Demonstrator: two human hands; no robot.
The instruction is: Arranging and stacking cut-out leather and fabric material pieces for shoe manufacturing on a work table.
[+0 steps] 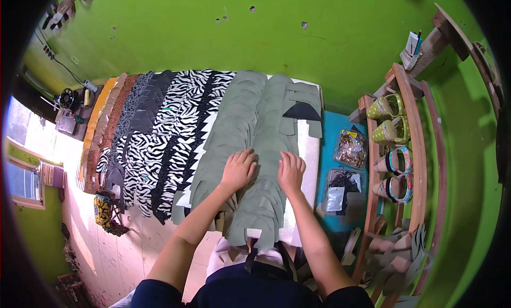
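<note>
Two long rows of overlapping grey-green cut pieces (228,124), curved like shoe parts, run down the table toward me. My left hand (239,169) lies on the left row near the gap between the rows, its fingers stretched forward and slightly bent. On the outer edge of the right row (271,127) rests my right hand (291,172), fingers apart and curving down onto the pieces. Neither hand visibly holds anything. A black half-round piece (302,111) lies on grey-green pieces at the far right corner.
Zebra-print pieces (149,156), dark grey pieces (154,103) and orange pieces (101,108) fill the table's left side. To the right, plastic boxes (351,148) sit on a blue surface (332,129). Beyond them stands a wooden rack (412,105) holding sandals (391,131).
</note>
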